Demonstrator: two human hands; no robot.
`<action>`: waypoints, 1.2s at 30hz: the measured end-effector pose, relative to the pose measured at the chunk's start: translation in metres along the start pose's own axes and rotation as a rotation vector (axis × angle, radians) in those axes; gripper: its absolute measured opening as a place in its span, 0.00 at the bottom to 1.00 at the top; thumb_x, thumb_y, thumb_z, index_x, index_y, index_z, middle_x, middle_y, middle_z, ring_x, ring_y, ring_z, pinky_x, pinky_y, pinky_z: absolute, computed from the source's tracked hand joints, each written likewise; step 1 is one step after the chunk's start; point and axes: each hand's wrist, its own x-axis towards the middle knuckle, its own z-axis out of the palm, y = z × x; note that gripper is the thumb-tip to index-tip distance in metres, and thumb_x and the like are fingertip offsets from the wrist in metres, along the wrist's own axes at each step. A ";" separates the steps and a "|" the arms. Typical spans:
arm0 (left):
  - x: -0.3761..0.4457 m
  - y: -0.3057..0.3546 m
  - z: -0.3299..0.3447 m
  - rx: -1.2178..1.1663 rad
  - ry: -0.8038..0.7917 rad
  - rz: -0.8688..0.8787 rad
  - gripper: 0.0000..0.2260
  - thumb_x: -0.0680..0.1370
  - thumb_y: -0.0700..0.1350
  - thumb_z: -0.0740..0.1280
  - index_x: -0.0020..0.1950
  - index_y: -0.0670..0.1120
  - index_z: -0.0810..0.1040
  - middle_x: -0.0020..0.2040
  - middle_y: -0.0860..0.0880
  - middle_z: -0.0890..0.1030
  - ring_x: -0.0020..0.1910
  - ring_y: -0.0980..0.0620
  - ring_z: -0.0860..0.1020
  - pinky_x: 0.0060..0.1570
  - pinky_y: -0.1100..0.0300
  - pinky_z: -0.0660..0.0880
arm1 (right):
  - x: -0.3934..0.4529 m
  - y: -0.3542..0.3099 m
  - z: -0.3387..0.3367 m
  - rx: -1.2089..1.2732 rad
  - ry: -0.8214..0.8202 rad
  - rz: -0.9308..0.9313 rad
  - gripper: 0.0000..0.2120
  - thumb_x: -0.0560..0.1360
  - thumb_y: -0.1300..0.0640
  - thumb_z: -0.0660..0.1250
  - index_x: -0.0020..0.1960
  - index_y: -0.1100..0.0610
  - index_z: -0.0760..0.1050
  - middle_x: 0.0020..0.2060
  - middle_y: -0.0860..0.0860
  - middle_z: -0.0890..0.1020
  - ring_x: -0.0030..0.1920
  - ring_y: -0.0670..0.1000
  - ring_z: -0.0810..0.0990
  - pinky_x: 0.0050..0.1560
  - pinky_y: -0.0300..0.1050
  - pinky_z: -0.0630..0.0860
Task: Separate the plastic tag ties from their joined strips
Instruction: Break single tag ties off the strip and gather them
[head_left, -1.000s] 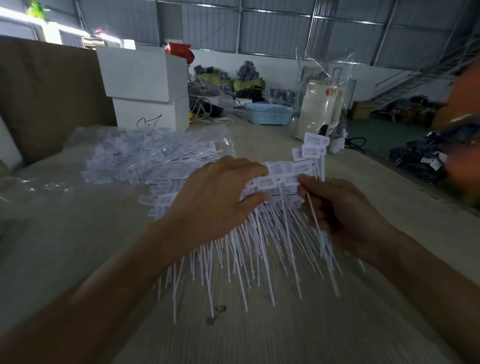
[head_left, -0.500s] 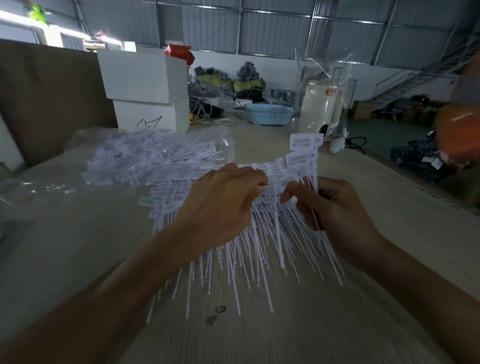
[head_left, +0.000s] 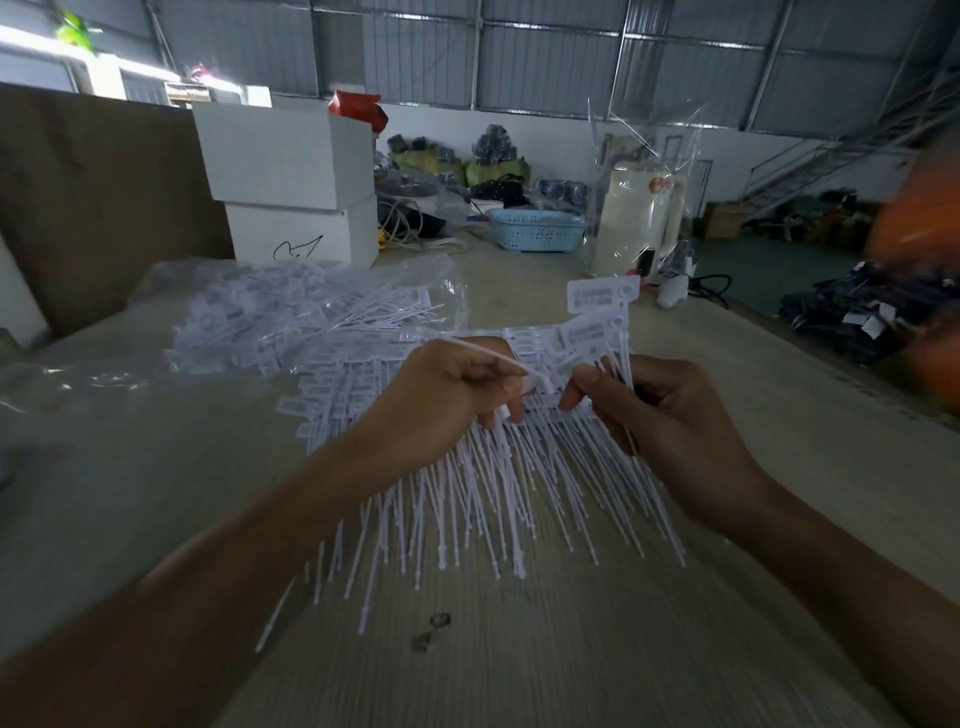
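A thick bunch of white plastic tag ties is held above the wooden table, label heads up and thin tails fanning down toward me. My left hand grips the left part of the bunch, and one tie bends over its fingers. My right hand pinches the right end, where a few tag heads stick up above the rest. The two hands nearly meet in the middle.
A clear plastic bag full of more tag ties lies on the table behind my left hand. Two stacked white boxes stand at the back left, a blue basket and a clear bag with a white bottle further back.
Both hands have lifted the bunch off the table. My left fingers have curled from flat on the ties into a grip, and the right hand has pulled its end upward and apart.
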 end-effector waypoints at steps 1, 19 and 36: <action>0.000 0.000 0.000 -0.032 -0.010 -0.004 0.14 0.79 0.35 0.66 0.37 0.50 0.80 0.36 0.46 0.82 0.32 0.45 0.77 0.30 0.65 0.71 | 0.000 0.000 0.000 -0.014 0.000 -0.009 0.15 0.79 0.46 0.63 0.41 0.52 0.83 0.26 0.58 0.69 0.27 0.58 0.64 0.30 0.41 0.64; -0.002 0.007 -0.022 -0.166 -0.122 0.001 0.17 0.79 0.35 0.64 0.35 0.52 0.82 0.35 0.43 0.83 0.37 0.34 0.78 0.35 0.48 0.75 | 0.007 0.009 -0.029 -0.102 0.147 -0.023 0.16 0.82 0.51 0.60 0.40 0.51 0.80 0.26 0.50 0.70 0.26 0.51 0.66 0.28 0.40 0.65; -0.006 0.004 -0.009 0.359 0.060 0.292 0.07 0.74 0.47 0.74 0.51 0.48 0.86 0.43 0.55 0.85 0.41 0.58 0.81 0.42 0.62 0.75 | 0.006 0.010 0.002 0.403 -0.248 0.388 0.22 0.76 0.41 0.67 0.34 0.54 0.65 0.28 0.51 0.58 0.25 0.48 0.55 0.25 0.39 0.57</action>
